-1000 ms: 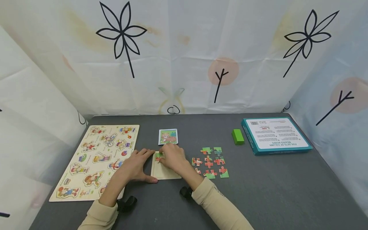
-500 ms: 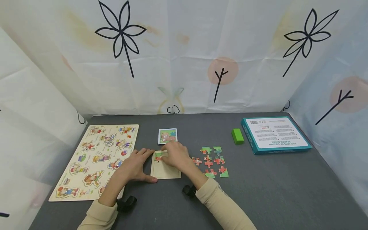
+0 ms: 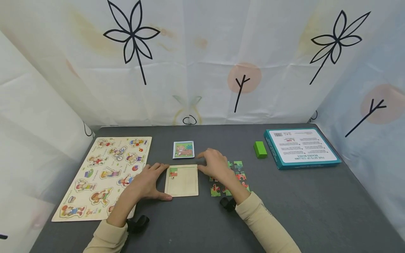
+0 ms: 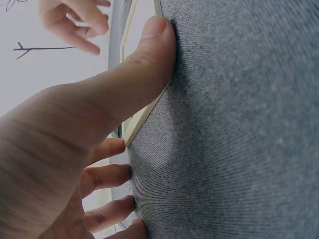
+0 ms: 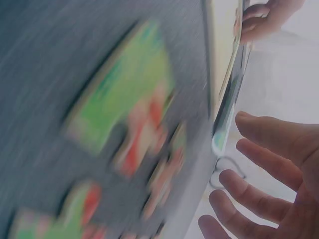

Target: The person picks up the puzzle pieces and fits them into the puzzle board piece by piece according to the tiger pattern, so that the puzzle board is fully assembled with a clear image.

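A small square wooden puzzle tray (image 3: 183,185) lies flat mid-table, with one green-and-red puzzle piece (image 3: 173,172) in its upper left corner. My left hand (image 3: 146,185) braces the tray's left side. Its thumb touches the near corner and its index fingertip the far corner; in the left wrist view the thumb (image 4: 154,52) lies along the tray's edge. Just right of the tray hovers my right hand (image 3: 218,168), holding nothing, its fingers spread loosely. Beneath it lie several loose puzzle pieces (image 3: 215,190), some hidden by the hand and forearm. A blurred piece (image 5: 119,89) looms large in the right wrist view.
Behind the tray lies a small picture card (image 3: 183,150). To the left is a large board (image 3: 98,182) with printed figures, partly under my left forearm. A green block (image 3: 260,149) and a teal-edged box (image 3: 302,147) stand at the right. Fabric walls enclose the table.
My right hand has let go of the puzzle piece in the tray's upper left corner and moved right, over the loose pieces. My left hand has stayed at the tray.
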`<state>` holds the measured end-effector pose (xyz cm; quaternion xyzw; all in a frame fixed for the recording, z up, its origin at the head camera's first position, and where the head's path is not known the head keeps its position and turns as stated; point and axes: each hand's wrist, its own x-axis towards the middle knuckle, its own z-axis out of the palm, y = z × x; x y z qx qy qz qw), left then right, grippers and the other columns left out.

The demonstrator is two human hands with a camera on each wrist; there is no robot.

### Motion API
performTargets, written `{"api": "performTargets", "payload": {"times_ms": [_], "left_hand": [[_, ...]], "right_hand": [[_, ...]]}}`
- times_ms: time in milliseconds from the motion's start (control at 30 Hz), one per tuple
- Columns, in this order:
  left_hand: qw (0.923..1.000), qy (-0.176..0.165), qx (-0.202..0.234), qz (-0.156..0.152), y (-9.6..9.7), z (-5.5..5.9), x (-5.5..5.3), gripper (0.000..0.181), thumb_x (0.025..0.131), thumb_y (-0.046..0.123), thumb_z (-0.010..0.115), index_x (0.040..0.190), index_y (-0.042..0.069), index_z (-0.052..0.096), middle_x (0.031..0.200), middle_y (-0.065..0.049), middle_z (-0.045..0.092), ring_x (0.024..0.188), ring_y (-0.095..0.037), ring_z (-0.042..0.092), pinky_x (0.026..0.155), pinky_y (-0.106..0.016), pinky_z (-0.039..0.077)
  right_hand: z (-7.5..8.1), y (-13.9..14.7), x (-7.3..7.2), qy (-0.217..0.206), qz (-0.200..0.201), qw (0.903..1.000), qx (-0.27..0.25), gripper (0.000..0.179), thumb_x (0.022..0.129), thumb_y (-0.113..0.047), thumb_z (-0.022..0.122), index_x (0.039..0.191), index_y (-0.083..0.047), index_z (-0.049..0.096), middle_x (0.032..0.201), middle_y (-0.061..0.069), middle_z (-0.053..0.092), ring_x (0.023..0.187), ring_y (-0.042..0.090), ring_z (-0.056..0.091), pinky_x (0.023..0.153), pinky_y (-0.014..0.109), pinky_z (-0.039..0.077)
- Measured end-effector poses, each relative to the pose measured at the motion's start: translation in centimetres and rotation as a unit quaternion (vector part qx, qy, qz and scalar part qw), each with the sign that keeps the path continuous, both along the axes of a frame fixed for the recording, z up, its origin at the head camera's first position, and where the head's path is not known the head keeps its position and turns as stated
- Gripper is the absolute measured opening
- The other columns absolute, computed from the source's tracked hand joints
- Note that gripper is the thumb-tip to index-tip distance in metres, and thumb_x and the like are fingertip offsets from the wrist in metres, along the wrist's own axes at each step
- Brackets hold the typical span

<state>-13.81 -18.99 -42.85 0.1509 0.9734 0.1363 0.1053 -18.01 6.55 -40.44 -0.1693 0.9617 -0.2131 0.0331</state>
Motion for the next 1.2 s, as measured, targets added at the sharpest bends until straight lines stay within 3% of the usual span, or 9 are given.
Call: {"api": "performTargets", "payload": {"times_ms": [233, 567, 933, 1200], "left_hand": [[1.0000, 0.004, 0.006, -0.004, -0.1, 0.1, 0.1, 0.113, 0.059, 0.063, 0.092, 0.150, 0.011, 0.050, 0.145, -0.016, 0.056, 0.124, -0.041, 0.053, 0.090, -0.061, 0.053], [1.0000, 0.003, 0.006, -0.005, -0.2, -0.1, 0.0, 0.113, 0.059, 0.065, 0.091, 0.150, 0.012, 0.049, 0.145, -0.016, 0.056, 0.123, -0.040, 0.054, 0.091, -0.060, 0.053], [1.0000, 0.003, 0.005, -0.008, -0.3, -0.2, 0.1, 0.114, 0.060, 0.065, 0.091, 0.151, 0.011, 0.049, 0.146, -0.018, 0.055, 0.126, -0.043, 0.053, 0.092, -0.061, 0.052], [0.9999, 0.005, 0.006, -0.008, -0.3, -0.2, 0.1, 0.114, 0.060, 0.065, 0.091, 0.151, 0.011, 0.049, 0.146, -0.017, 0.055, 0.126, -0.043, 0.053, 0.092, -0.062, 0.053]], "right_hand": [[-0.4, 3.1, -0.4, -0.010, -0.023, 0.9995, 0.021, 0.033, 0.087, -0.024, 0.083, 0.119, -0.016, 0.077, 0.117, 0.010, 0.071, 0.094, 0.026, 0.066, 0.062, 0.040, 0.053], [-0.2, 6.9, -0.5, -0.044, -0.030, 0.9978, 0.039, 0.036, 0.089, -0.026, 0.081, 0.123, -0.014, 0.075, 0.123, 0.013, 0.068, 0.113, 0.035, 0.064, 0.075, 0.049, 0.057], [-0.6, 7.6, -0.2, -0.054, -0.026, 0.9979, 0.027, 0.029, 0.089, -0.021, 0.080, 0.116, -0.010, 0.078, 0.123, 0.014, 0.070, 0.115, 0.034, 0.065, 0.082, 0.050, 0.058], [-0.8, 7.6, -0.2, -0.044, -0.020, 0.9987, 0.013, 0.025, 0.088, -0.016, 0.080, 0.112, -0.007, 0.079, 0.120, 0.015, 0.071, 0.105, 0.032, 0.067, 0.074, 0.044, 0.055]]}}
